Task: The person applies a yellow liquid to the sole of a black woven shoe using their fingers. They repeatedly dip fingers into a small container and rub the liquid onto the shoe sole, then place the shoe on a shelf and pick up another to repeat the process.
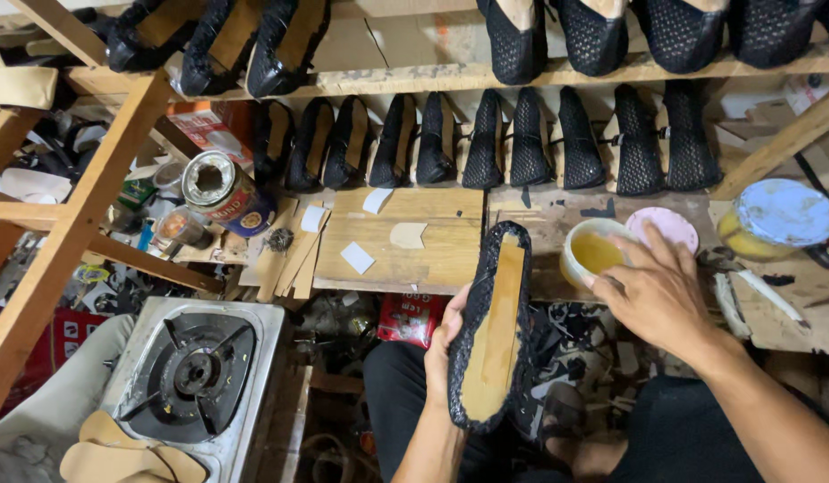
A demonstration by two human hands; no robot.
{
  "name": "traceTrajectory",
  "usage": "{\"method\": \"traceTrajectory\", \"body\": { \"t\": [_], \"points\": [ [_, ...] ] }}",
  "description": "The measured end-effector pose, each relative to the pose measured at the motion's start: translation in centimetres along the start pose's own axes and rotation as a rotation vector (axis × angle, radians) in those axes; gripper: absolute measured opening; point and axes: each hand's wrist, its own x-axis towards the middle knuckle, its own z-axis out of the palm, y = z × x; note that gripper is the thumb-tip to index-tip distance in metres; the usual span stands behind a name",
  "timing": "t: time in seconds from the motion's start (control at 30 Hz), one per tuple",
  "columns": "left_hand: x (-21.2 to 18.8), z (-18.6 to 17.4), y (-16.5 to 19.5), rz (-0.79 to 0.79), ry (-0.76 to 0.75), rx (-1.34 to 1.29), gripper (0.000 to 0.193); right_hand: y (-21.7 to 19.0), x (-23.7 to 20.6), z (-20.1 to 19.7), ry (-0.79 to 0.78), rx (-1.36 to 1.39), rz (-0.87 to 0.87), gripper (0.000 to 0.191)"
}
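Your left hand (443,344) is gripping a black mesh shoe (492,326) from its left edge, holding it sole-up over your lap, its toe reaching the front edge of the table (414,246); the tan insole is facing the camera, running the length of the shoe. Your right hand (651,291) is hovering with fingers spread and bent over a cup (593,250) of yellow glue just right of the shoe; whether those fingers are pinching anything, you cannot tell from here. The two hands are sitting apart, the shoe between them. A pink lid (667,225) is lying just behind the cup; a blue-lidded jar (779,219) is standing farther right. Rows of black shoes (531,139) are lining the shelves behind the table; a tin can (225,192) is lying on its side at the left, and a gas burner (195,376) is sitting below it.
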Motion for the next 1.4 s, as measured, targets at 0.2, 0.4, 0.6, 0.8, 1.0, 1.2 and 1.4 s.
{"method": "traceTrajectory", "body": {
  "t": [0.2,0.4,0.6,0.8,1.0,1.2,1.4],
  "points": [
    [-0.7,0.5,0.7,0.014,-0.101,-0.005,0.069,0.9,1.0,0.4,0.065,0.214,-0.082,0.039],
    [-0.4,1.4,0.2,-0.006,-0.123,0.077,0.073,-3.5,-0.5,-3.3,0.204,1.046,-0.262,0.047],
    [0.3,1.8,-0.4,-0.022,-0.123,0.082,0.072,-8.6,-1.5,-3.3,0.270,1.086,-0.350,0.053],
    [1.8,0.8,-0.8,0.053,-0.097,-0.037,0.066,-12.4,-6.1,-2.4,0.416,0.771,-0.517,0.042],
    [1.7,0.4,-0.6,0.084,-0.056,-0.031,0.066,-13.0,-7.3,-2.7,0.484,0.472,-0.645,0.037],
    [-0.2,1.3,-0.2,0.087,-0.181,0.169,0.065,-10.7,-3.3,-3.5,0.529,0.412,-0.389,0.035],
    [-1.2,1.5,-0.3,0.082,-0.216,0.310,0.070,-9.3,-1.8,-6.1,0.492,0.438,-0.213,0.040]
  ]
}}
